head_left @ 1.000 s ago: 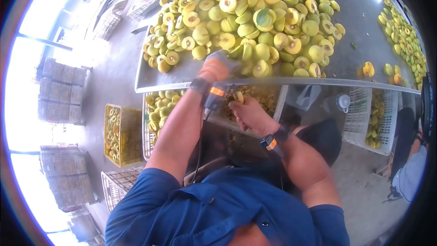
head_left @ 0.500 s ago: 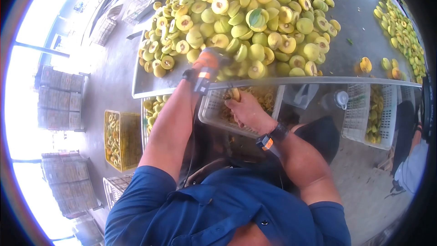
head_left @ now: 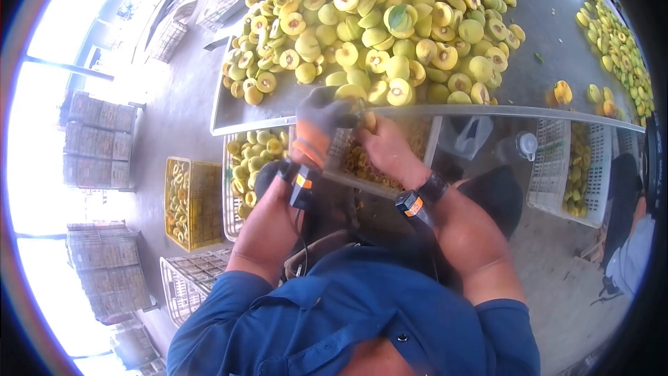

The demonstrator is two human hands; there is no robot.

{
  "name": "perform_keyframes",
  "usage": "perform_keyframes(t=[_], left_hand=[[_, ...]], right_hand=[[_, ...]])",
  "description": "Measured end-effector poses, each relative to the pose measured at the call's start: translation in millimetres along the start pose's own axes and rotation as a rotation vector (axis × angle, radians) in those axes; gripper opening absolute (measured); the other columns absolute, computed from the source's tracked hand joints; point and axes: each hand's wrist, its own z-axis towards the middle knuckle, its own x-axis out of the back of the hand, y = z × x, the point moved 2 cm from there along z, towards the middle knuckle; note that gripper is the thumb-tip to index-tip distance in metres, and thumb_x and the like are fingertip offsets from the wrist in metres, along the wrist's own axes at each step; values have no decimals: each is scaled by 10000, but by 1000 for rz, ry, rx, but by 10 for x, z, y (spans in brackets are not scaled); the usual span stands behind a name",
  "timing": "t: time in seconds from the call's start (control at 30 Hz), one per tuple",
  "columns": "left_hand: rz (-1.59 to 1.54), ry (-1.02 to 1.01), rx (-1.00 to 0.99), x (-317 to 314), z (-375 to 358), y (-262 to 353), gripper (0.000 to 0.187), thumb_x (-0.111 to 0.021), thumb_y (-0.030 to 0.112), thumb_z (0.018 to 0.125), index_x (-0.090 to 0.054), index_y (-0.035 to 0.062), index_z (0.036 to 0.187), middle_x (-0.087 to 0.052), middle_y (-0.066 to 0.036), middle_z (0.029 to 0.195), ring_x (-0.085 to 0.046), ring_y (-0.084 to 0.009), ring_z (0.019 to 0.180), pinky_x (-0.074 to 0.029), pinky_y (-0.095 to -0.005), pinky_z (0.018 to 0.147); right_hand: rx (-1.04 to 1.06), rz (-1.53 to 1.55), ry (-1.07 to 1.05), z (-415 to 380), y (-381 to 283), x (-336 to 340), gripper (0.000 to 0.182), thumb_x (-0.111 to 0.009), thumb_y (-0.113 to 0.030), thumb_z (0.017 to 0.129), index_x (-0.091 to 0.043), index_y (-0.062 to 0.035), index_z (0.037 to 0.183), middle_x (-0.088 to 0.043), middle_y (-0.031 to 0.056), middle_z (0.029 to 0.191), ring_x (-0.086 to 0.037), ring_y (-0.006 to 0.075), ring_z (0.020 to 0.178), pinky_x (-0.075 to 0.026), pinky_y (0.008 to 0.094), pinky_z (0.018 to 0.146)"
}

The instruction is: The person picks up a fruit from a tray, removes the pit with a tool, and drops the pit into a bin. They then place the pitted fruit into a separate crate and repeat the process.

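Note:
My left hand [head_left: 321,124], in a grey and orange glove, is closed at the table's front edge. A yellow-green peach half [head_left: 352,93] shows at its fingertips, partly hidden by the glove. Close beside it, my bare right hand [head_left: 390,150] is wrapped round a short tool with a yellowish handle [head_left: 369,122]; its working end is hidden at the glove. Beyond both hands lies a big heap of halved peaches [head_left: 396,35], several with brown pits showing. Under my hands stands a pale crate [head_left: 433,146] holding cut yellow pieces.
The metal table [head_left: 529,76] has a raised front rim. Left of my knees are a white crate of peach halves [head_left: 254,160] and a yellow crate [head_left: 198,202]. A white crate [head_left: 598,174] and a person's sleeve [head_left: 630,251] are at the right; stacked crates [head_left: 101,139] stand far left.
My left hand has drawn back from the heap to the table edge, now with a peach half at its fingers. My right hand has risen slightly with its tool to meet it.

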Motion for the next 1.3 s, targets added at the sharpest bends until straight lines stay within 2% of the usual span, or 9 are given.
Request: perform_keyframes(t=[0.13,0.23,0.47,0.6,0.67,0.77,0.87,1.2,1.3], left_hand=[[232,132,-149,-127,-160,-183,318,-743,22,934,-671,-72,1228,-756,-140,1096,-731,-188,905,-609,-310,787],[172,213,-185,-188,-287,-186,314,-836,160,873,-709,-35,1085,-746,-100,926,-676,-137,783,-553,-304,686],[5,119,-161,-66,-278,-364,345,-827,160,883,-691,2,1158,-737,-109,947,-705,-181,837,-572,-341,688],[11,58,-84,254,375,-886,411,-804,111,881,-654,44,1258,-722,-157,1058,-733,-290,893,-600,-396,723],[314,86,-169,164,347,-770,417,-783,84,880,-649,43,1273,-697,-186,1167,-710,-349,996,-598,-418,810],[1004,213,-560,-36,192,-648,437,-783,79,866,-647,39,1280,-674,-203,1253,-672,-388,1111,-583,-436,904],[983,197,-604,-103,35,-531,440,-779,58,845,-655,38,1267,-682,-196,1237,-664,-382,1132,-568,-436,936],[836,-118,-883,-87,-120,-209,354,-769,21,804,-695,43,1150,-739,-163,1045,-723,-371,955,-595,-434,810],[850,-67,-755,24,-104,-355,347,-766,28,814,-698,34,1154,-737,-175,1040,-738,-337,949,-600,-407,793]], right_hand=[[-114,118,-72,-103,22,-56,293,-571,-215,996,-685,26,1116,-696,143,798,-694,252,694,-526,399,633],[-323,293,-197,-152,-39,-20,268,-571,-213,1007,-690,12,1090,-669,113,758,-643,219,613,-489,383,558],[-415,343,-218,-93,111,1,248,-591,-214,1003,-684,5,1072,-633,66,723,-582,181,531,-447,369,475],[-110,39,-142,-64,19,-2,232,-595,-200,986,-681,7,1047,-641,80,731,-613,200,556,-493,373,514],[297,-113,-24,50,368,-126,231,-591,-200,984,-676,9,1034,-643,84,731,-623,217,559,-507,382,517],[404,-312,114,33,424,-148,188,-589,-182,975,-660,-8,987,-621,84,705,-572,224,493,-452,397,451],[-465,360,-357,-78,132,13,139,-598,-173,979,-617,-43,933,-566,50,669,-515,190,456,-397,389,427],[-611,550,-624,-257,-55,97,163,-574,-193,1034,-494,-127,909,-403,-45,673,-414,91,475,-323,304,433],[-597,509,-650,-277,-24,79,151,-568,-190,1039,-488,-132,925,-408,-47,686,-413,84,482,-338,303,439]])
